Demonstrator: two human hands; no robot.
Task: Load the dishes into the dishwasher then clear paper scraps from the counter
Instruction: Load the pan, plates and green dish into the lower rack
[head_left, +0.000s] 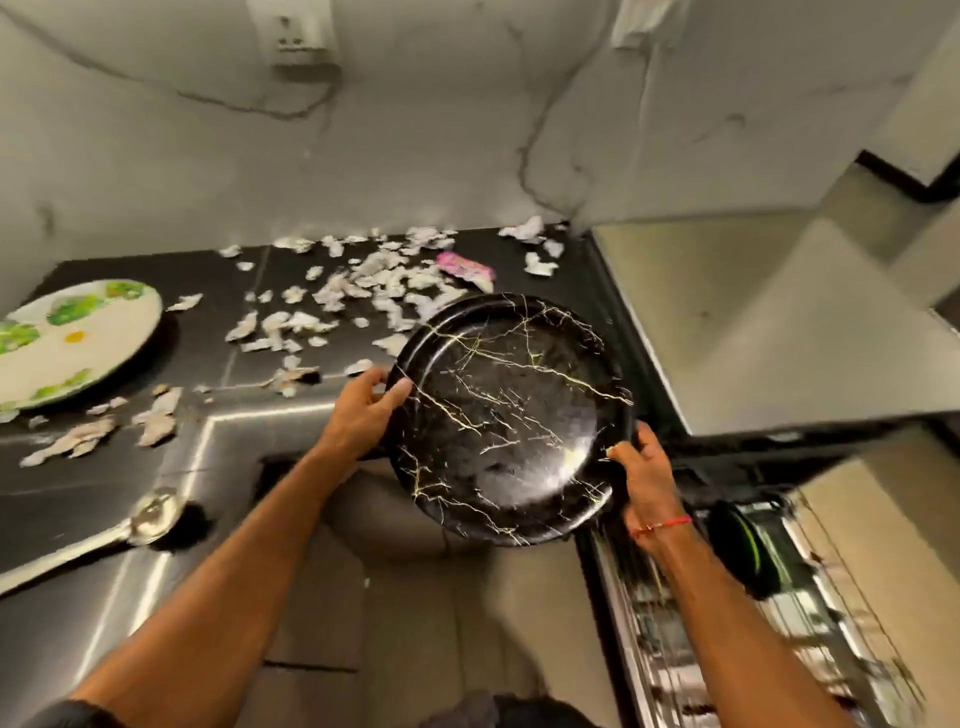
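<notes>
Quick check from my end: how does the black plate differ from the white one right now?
The black plate has thin gold marble veins; the white plate has green patches and a yellow spot. The black plate is held off the counter, tilted, gripped by the left hand and right hand; the white plate lies flat on the counter, untouched. Both are round and shallow.

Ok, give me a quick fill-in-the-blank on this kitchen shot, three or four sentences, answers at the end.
1. The black marbled plate is held by ____ hands, the left hand and the right hand.
2. The paper scraps lie scattered on the ____.
3. The white plate has a ____ leafy pattern.
4. A red thread circles the ____ wrist.

Missing words: both; counter; green; right
</notes>
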